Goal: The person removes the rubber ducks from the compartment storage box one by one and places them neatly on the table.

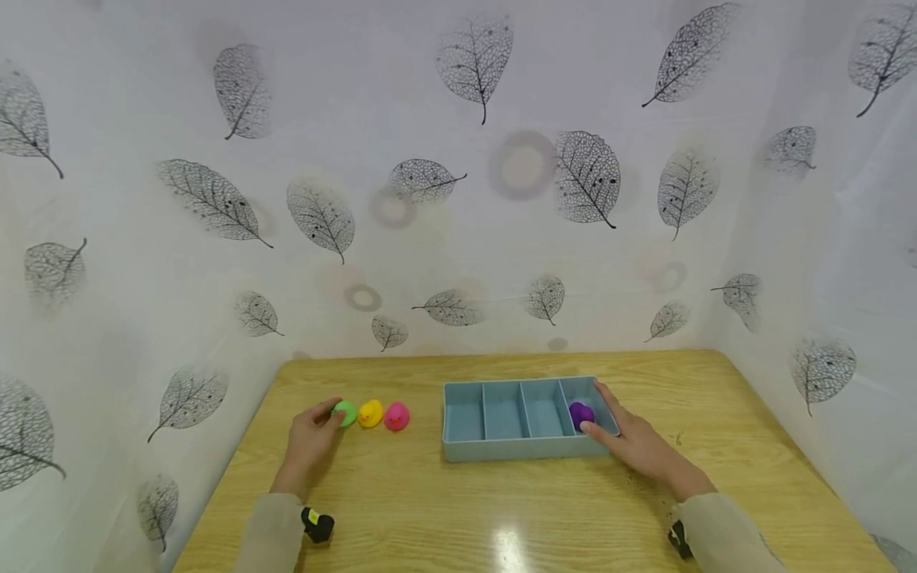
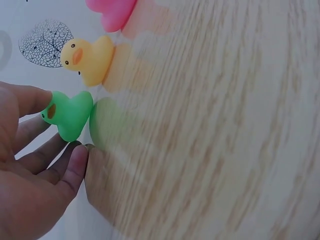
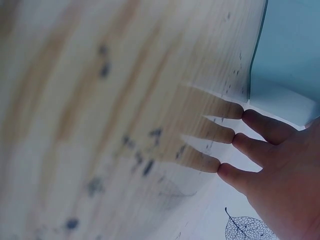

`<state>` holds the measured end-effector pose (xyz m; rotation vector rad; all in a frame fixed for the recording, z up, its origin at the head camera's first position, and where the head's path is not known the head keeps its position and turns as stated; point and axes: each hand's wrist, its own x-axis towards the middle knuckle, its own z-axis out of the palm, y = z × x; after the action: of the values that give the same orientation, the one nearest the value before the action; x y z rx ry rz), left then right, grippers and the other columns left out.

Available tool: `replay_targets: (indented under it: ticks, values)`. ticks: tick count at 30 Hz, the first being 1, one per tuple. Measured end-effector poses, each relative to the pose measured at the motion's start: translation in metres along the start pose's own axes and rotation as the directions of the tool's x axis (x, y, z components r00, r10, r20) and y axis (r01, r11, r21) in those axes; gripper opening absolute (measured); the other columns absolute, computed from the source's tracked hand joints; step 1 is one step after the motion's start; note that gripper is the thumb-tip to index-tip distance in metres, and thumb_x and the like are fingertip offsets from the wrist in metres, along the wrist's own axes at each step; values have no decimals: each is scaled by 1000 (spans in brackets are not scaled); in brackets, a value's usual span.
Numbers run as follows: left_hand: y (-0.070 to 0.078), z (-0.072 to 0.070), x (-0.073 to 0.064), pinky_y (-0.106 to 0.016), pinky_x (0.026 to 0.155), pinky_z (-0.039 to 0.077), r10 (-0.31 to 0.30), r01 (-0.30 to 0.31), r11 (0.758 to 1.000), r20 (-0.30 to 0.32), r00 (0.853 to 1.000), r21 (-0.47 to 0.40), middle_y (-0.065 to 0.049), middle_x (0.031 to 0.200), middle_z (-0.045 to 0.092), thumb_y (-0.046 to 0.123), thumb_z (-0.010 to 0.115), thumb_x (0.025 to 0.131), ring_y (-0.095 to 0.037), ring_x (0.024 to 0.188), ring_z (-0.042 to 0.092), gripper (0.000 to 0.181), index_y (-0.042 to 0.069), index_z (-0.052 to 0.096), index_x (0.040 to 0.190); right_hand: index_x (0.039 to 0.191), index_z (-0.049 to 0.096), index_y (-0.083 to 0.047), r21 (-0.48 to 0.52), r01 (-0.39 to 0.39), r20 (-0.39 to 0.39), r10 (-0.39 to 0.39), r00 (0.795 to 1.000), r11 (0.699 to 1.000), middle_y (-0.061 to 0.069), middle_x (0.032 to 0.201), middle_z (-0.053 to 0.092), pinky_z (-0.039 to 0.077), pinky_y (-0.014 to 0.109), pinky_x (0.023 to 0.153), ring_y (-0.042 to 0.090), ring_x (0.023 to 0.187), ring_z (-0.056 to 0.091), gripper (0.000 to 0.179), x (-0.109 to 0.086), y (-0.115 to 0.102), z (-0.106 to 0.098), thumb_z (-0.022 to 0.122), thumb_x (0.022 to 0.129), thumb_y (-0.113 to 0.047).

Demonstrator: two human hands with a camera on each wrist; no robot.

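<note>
On the table's left side, my left hand [image 1: 313,436] pinches a green rubber duck [image 2: 72,115] between thumb and finger. A yellow rubber duck [image 1: 370,414] and a pink rubber duck [image 1: 397,416] stand in a row to its right. Across the table, my right hand [image 1: 641,446] holds the right end of a blue-grey divided tray [image 1: 530,450]. Its thumb reaches over the rim beside a purple rubber duck [image 1: 581,415] in the rightmost compartment. In the right wrist view, several fingertips [image 3: 232,170] rest on the tabletop outside the tray wall.
The wood-grain table [image 1: 430,509] meets a white leaf-printed curtain [image 1: 487,255] at its back and sides. The tray's other three compartments show bare floors. Small dark marks [image 1: 677,438] dot the tabletop right of the tray.
</note>
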<state>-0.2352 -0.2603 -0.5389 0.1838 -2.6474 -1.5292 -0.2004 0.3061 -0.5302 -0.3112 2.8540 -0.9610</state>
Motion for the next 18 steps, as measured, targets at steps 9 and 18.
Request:
replay_targets:
  ticks: [9, 18]
  values:
    - [1, -1, 0, -52, 122, 41, -31, 31, 999, 1, 1000, -25, -27, 155, 53, 15, 59, 108, -42, 146, 50, 44, -4, 57, 147, 171, -1, -24, -3, -3, -1, 3, 1000, 1000, 36, 166, 28, 36, 80, 111, 65, 142, 39, 88, -1, -2, -2, 50, 107, -56]
    - [-6, -1, 1, -29, 113, 50, -11, 11, 1000, -1, 1000, -29, -25, 153, 56, 15, 60, 107, -40, 143, 53, 44, -3, 57, 147, 171, -2, -24, -1, -8, 8, 8, 1000, 1000, 36, 166, 28, 36, 79, 112, 65, 142, 39, 88, 0, -1, -2, 50, 108, -55]
